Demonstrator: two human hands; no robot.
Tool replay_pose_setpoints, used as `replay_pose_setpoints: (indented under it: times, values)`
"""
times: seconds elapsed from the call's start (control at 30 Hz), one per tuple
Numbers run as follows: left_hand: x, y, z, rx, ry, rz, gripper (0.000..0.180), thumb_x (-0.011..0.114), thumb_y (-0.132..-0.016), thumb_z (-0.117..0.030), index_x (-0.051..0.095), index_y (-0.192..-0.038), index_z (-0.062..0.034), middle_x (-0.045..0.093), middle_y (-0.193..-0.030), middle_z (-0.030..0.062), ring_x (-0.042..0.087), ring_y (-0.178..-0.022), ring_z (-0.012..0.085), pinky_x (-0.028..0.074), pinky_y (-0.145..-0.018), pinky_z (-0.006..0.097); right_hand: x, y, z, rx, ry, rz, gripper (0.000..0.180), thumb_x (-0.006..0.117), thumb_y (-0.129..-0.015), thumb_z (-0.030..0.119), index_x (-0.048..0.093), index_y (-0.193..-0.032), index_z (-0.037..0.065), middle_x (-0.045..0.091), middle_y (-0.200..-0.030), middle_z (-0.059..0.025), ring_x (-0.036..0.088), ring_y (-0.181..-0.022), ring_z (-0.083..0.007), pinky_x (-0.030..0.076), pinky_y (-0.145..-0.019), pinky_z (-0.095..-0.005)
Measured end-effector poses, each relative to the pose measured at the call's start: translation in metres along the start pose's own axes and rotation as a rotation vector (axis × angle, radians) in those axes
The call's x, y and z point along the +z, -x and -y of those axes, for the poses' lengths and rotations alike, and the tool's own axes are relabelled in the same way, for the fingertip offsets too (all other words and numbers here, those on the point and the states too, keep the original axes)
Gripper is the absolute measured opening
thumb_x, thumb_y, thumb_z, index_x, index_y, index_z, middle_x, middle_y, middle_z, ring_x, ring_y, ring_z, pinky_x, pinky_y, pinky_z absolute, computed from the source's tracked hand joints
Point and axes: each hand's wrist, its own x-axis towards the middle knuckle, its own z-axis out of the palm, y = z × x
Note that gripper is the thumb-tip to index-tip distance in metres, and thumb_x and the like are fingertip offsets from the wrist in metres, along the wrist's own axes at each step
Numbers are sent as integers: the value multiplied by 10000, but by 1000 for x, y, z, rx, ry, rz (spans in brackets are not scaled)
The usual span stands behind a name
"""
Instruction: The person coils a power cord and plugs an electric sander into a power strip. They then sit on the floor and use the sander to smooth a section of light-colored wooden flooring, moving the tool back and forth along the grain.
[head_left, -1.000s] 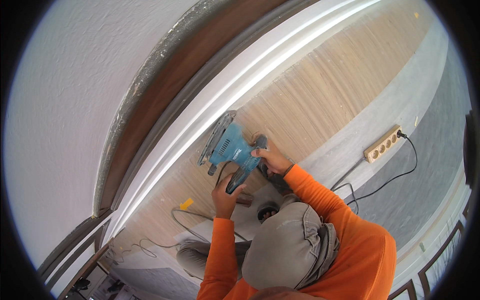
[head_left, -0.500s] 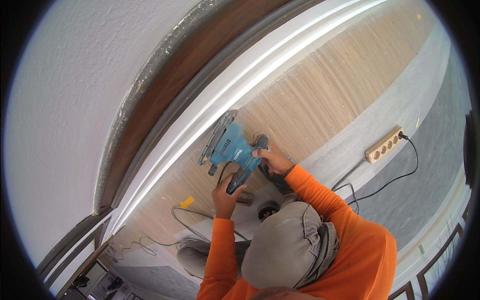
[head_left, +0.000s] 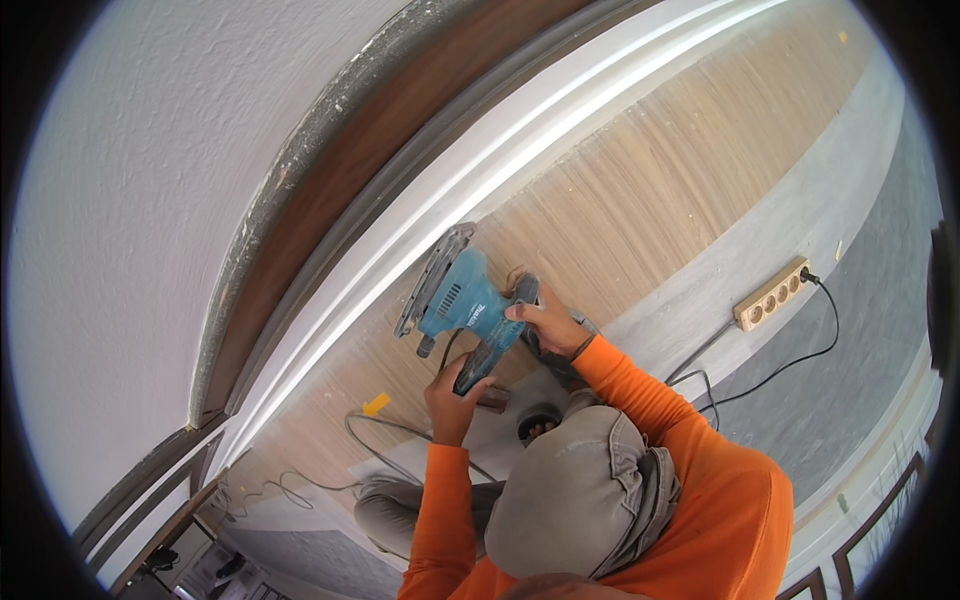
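A teal and black electric sander (head_left: pixel 467 305) is held in both my hands in the middle of the view. Its flat pad faces the white moulding (head_left: pixel 390 250) at the foot of the wall and appears to meet it; I cannot tell whether they touch. My left hand (head_left: pixel 455 400) is wrapped round the rear handle. My right hand (head_left: pixel 545 318) grips the black front knob, with the thumb over the tool's body. A dark cord hangs from the sander beside my left hand. Orange sleeves cover both my forearms.
A wooden power strip (head_left: pixel 772 294) with a black plug lies on the right. A grey cable (head_left: pixel 385 425) loops over the floor at the left, near a yellow arrow-shaped piece (head_left: pixel 376 404). Wood-look flooring (head_left: pixel 640 200) borders a grey strip. My bent knee (head_left: pixel 565 490) is close below.
Almost nothing differs. Both hands keep their grip on the sander, which stays against or near the moulding; the whole view has shifted very slightly.
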Motion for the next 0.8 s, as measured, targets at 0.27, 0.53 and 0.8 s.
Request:
replay_pose_setpoints:
  times: [0.27,0.53,0.8]
  values:
    - [-9,-11,-14,34,-7,-2,507,931,-741,-220,732,-1169,-35,760,-984,159,744,-862,297,570,-777,368,7,7,14,30,-159,-61,477,775,-830,162,517,-1225,94,506,-1101,-29,514,-1067,-156,431,-933,-323]
    - [-6,-1,-11,-6,-1,2,511,933,-741,-217,728,-1172,-35,761,-991,161,743,-868,311,570,-788,379,2,3,4,9,-93,-10,466,769,-826,148,521,-1217,100,504,-1065,-17,510,-1032,-145,429,-911,-322]
    - [-10,-5,-18,-5,-19,16,509,925,-748,-190,719,-1181,-19,763,-1016,173,745,-877,310,571,-801,368,5,5,10,24,-135,-47,439,767,-820,148,536,-1190,98,503,-1065,-15,503,-1028,-136,420,-916,-308]
